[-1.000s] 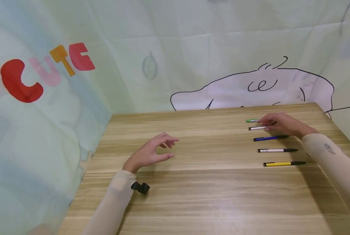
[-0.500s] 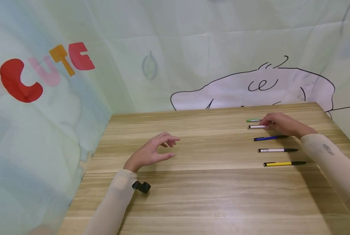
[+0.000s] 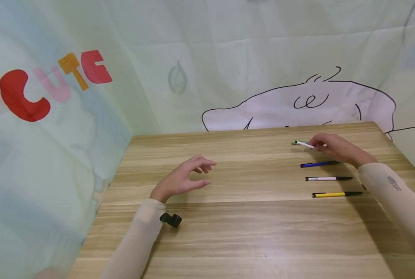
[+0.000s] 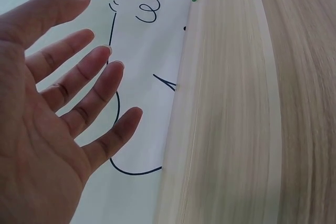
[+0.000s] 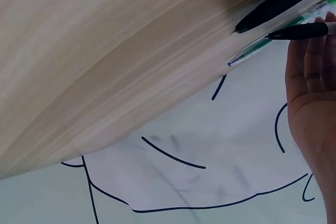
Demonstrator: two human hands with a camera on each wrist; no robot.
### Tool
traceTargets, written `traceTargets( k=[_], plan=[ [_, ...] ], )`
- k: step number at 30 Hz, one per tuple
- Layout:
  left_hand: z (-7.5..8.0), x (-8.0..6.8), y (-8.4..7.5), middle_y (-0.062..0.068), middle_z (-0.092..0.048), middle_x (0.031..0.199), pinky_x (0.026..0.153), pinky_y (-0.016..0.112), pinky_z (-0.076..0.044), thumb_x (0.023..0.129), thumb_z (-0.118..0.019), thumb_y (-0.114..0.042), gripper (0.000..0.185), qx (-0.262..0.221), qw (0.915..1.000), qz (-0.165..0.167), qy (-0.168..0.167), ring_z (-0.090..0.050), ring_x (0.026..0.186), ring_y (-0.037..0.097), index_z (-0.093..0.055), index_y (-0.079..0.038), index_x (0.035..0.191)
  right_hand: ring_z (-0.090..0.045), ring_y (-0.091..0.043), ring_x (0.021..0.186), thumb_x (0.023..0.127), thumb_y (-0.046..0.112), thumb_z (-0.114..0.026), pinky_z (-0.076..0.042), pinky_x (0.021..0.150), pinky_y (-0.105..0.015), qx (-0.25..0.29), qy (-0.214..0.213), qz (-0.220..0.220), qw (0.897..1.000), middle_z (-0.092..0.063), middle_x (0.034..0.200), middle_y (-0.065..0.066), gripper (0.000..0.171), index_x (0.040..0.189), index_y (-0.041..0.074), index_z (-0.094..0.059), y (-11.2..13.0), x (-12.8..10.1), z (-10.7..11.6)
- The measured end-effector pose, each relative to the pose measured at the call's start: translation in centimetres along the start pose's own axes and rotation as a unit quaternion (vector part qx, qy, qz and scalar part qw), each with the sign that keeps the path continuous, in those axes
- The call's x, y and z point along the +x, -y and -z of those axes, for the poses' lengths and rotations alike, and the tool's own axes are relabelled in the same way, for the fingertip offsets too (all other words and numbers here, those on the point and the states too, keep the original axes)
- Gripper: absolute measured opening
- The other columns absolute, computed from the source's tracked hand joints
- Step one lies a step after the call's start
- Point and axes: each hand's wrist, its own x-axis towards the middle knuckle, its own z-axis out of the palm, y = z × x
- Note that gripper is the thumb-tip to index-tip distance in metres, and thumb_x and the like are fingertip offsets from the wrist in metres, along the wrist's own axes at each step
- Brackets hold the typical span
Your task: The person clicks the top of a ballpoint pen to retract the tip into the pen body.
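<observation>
My right hand pinches a white pen at the far right of the wooden table. The pen is raised and tilted, and its tip crosses over a green pen lying behind it. In the right wrist view the held pen's black end sticks out from my fingers, just over the green pen. In front of it lie a blue pen, a white and black pen and a yellow pen, all parallel. My left hand hovers open over the table's middle left, holding nothing; its spread fingers show in the left wrist view.
A small black camera sits at my left wrist. Pale printed cloth with coloured letters and a line drawing hangs close behind and left of the table. The table's right edge runs just past the pens.
My right hand has lifted the white pen off the table and tilted its tip back over the green pen. My left hand has drifted slightly right and stays open.
</observation>
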Motion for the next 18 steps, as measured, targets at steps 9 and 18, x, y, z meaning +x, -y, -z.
traceTargets(
  k=[9,18],
  plan=[
    [-0.2,0.5,-0.1,0.014,-0.061,0.120,0.099,0.047,-0.053,0.094,-0.074,-0.020,0.052,-0.002,1.0000,0.000,0.004,-0.062,0.111,0.035,-0.056,-0.017,0.142,-0.065,-0.028,0.102,0.100,0.010,-0.064,-0.054,0.078,-0.036,0.055,-0.022,-0.018,0.998,-0.071,0.108,-0.009,0.013,0.112,0.006,-0.069,1.4,-0.1,0.3],
    [-0.3,1.0,0.0,0.015,-0.061,0.120,0.098,0.047,-0.053,0.094,-0.074,-0.019,0.052,0.002,0.9998,-0.018,0.003,-0.062,0.110,0.034,-0.056,-0.015,0.142,-0.065,-0.027,0.103,0.103,0.019,-0.062,-0.052,0.073,-0.029,0.119,-0.027,-0.059,0.991,-0.068,0.115,-0.015,0.024,0.119,0.002,-0.066,3.0,-0.3,0.6]
  ],
)
